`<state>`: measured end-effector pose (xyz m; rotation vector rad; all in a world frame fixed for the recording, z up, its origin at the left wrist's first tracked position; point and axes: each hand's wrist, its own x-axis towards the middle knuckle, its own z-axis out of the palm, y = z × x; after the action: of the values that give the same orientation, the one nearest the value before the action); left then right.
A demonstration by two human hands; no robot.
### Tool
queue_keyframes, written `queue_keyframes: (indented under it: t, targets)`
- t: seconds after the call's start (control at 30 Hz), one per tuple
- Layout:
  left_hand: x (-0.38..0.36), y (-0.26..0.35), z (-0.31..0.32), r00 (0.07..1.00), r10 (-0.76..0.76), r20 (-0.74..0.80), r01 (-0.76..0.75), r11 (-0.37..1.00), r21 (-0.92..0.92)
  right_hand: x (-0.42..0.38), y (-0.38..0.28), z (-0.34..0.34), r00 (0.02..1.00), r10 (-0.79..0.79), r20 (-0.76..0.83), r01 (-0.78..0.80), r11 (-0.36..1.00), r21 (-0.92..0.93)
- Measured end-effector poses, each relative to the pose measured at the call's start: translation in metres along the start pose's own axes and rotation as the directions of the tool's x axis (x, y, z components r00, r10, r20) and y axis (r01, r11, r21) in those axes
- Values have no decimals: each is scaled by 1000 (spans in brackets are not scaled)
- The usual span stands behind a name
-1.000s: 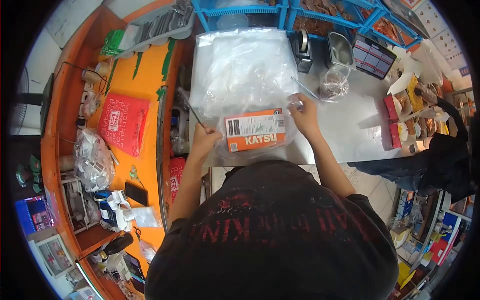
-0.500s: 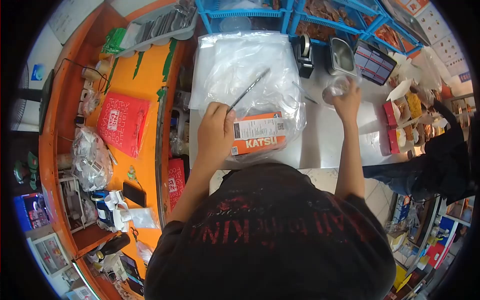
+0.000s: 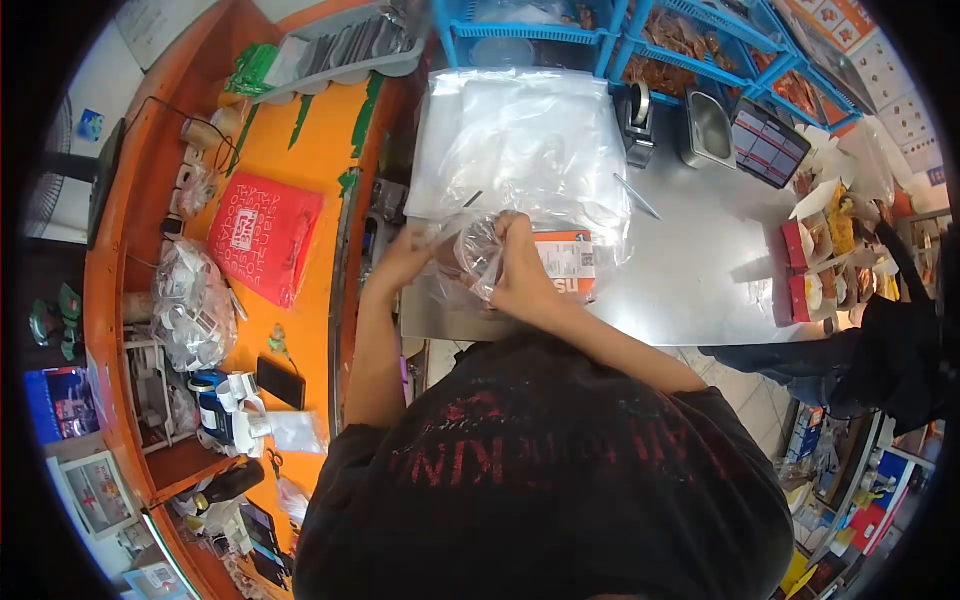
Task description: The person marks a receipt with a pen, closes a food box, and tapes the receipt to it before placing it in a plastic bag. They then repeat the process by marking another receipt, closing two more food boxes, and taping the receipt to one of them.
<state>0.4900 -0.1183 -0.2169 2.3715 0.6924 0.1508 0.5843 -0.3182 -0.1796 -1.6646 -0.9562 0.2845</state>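
A crumpled clear plastic bag [image 3: 468, 255] is bunched between my hands, at the near edge of the pile of large clear bags [image 3: 530, 130]. My left hand [image 3: 402, 262] is closed at its left side, and my right hand [image 3: 525, 270] grips it from the right. Something brownish shows through the plastic, but I cannot make out what. The dark tip of a pen [image 3: 474, 199] sticks out above my left hand; its lower part is hidden. Under my right wrist lies an orange printed box [image 3: 568, 264] with a white label, partly covered.
A metal table [image 3: 700, 270] carries a thin grey stick [image 3: 638, 196], a tape dispenser [image 3: 637, 125], a metal tub [image 3: 708, 130] and a tablet [image 3: 768, 143]. Filled food boxes [image 3: 800, 270] stand right, beside a dark-clothed person [image 3: 880, 345]. Left is an orange counter with a red bag [image 3: 265, 238].
My right hand has come left from near the metal tub, bringing the clear plastic item it held. My left hand has moved off the box's left side; the pen is now mostly hidden.
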Motion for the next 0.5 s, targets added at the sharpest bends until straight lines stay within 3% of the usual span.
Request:
queue_keyframes:
  t: [0.03,0.07,0.1,0.17,0.2,0.27,0.3,0.33,0.37,0.4,0.47,0.5]
  targets:
    - [-18,11,-17,939,-202,280,278,922,-268,0,3,5,999,-48,23,49,999,-13]
    - [-29,15,-26,767,-286,575,576,702,-419,-1,4,8,994,-94,51,95,995,-24]
    - [-31,1,-19,765,-294,573,581,698,-419,-2,2,8,994,-93,59,94,995,-18]
    - [-31,-35,1,872,-383,305,453,397,-798,0,-9,5,959,-91,267,176,933,-314]
    - [-30,-32,-6,873,-385,300,450,397,-800,4,-15,7,958,-95,270,180,933,-312]
    - [-31,-14,-17,904,-409,119,227,225,-947,6,-26,10,866,10,499,227,882,-412]
    - [-27,-4,-12,901,-434,31,150,244,-958,10,-24,15,866,11,500,228,881,-414]
    - [-27,3,-11,902,-431,31,149,244,-958,20,-20,22,790,139,597,211,853,-478]
    - [-27,11,-13,931,-357,-73,41,302,-953,32,-17,29,695,269,667,202,817,-540]
    - [-28,21,-16,946,-274,-172,-69,351,-934,44,-15,34,699,271,662,196,817,-542]
    - [-38,57,-27,970,-209,-125,-40,370,-928,63,-12,43,581,472,663,211,699,-683]
    - [-43,75,-31,982,-144,-124,-68,346,-936,63,-9,46,587,479,653,197,698,-689]
